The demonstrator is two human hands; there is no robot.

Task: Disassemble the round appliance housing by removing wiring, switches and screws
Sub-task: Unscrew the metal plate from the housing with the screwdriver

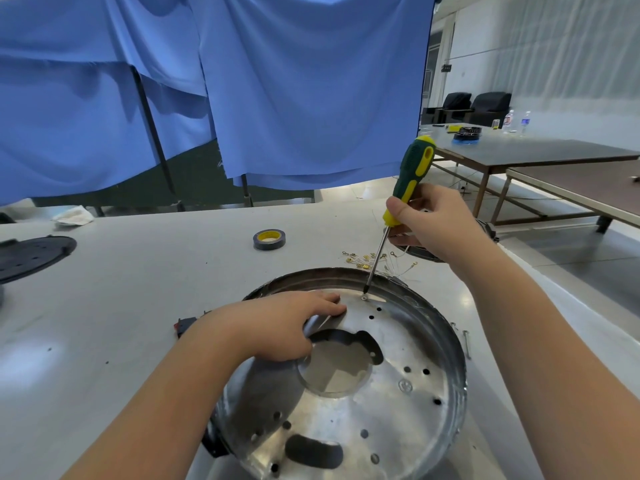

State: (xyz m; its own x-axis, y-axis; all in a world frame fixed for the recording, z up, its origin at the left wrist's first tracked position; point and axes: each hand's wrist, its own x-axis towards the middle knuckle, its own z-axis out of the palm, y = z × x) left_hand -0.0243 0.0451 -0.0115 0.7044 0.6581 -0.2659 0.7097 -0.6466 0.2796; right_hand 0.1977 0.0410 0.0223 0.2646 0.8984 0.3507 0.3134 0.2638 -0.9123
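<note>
The round metal housing (398,403) lies open side up on the white table, its floor pierced by holes and a large centre opening. My left hand (287,323) presses flat on the housing's inner floor at its left, fingers reaching toward the far wall. My right hand (429,220) grips a green and yellow screwdriver (410,178) by its handle. The screwdriver's tip sits on a screw (364,297) at the far side of the housing floor. A bundle of removed wires with brass terminals (374,259) lies just behind the housing.
A roll of dark tape (269,239) stands on the table beyond the housing. A black perforated disc (31,254) lies at the far left. Loose screws (465,341) lie right of the housing. A black and red switch part (187,323) sits by my left wrist. Blue curtains hang behind.
</note>
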